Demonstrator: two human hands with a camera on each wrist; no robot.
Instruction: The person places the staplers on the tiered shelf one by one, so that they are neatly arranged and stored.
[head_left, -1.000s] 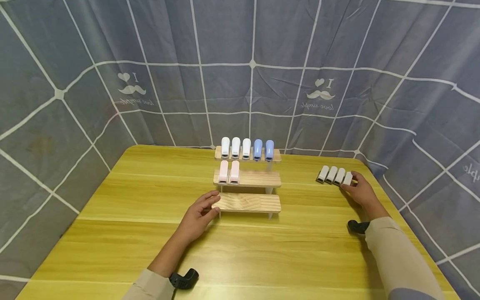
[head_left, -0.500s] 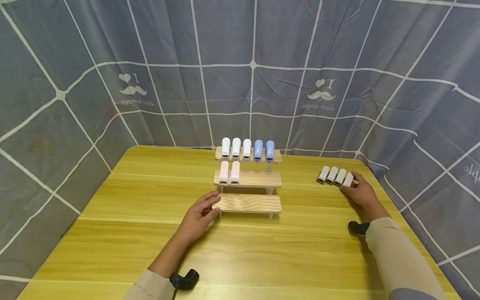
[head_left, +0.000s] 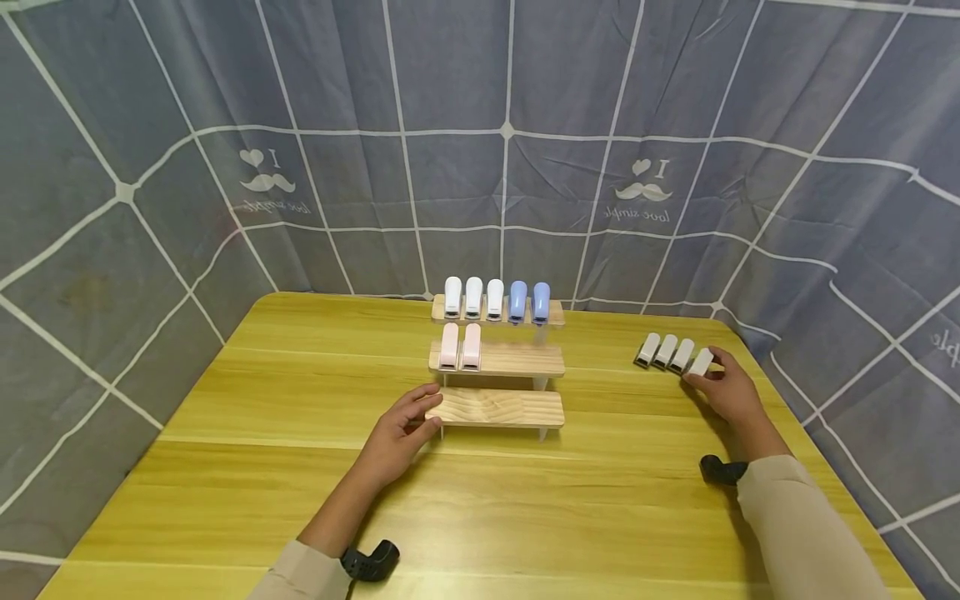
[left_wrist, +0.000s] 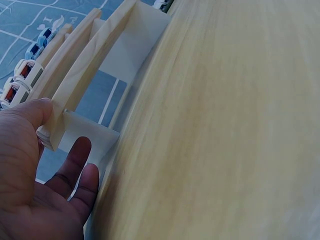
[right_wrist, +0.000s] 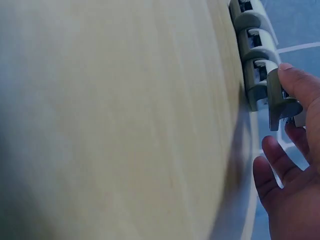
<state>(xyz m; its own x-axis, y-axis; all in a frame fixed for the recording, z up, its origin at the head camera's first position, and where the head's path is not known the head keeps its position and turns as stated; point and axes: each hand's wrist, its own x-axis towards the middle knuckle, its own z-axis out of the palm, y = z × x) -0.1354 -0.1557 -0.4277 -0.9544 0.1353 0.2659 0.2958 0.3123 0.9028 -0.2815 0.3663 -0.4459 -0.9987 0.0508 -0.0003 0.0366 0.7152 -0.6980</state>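
Note:
My right hand (head_left: pixel 731 392) pinches a small white stapler (head_left: pixel 701 362) between thumb and fingers at the right end of a row. In the right wrist view this stapler (right_wrist: pixel 283 100) sits tilted, a little off the table, beside the other staplers (right_wrist: pixel 254 47). My left hand (head_left: pixel 397 432) holds the left end of the front tier (head_left: pixel 498 407) of a three-step wooden display stand. The left wrist view shows the thumb on the board's end (left_wrist: pixel 57 120), with two fingers spread below it. The front tier is bare.
Three white staplers (head_left: pixel 473 297) and two blue staplers (head_left: pixel 518 301) stand on the back tier (head_left: pixel 557 312). Two pink staplers (head_left: pixel 461 347) stand at the left of the middle tier (head_left: pixel 525 360). Several white staplers (head_left: pixel 663 352) line the table (head_left: pixel 600 500) at right. A grey checked curtain (head_left: pixel 450 183) surrounds it.
The right hand has drawn the end stapler slightly away from its row and tilted it. My left hand stays on the stand's front tier.

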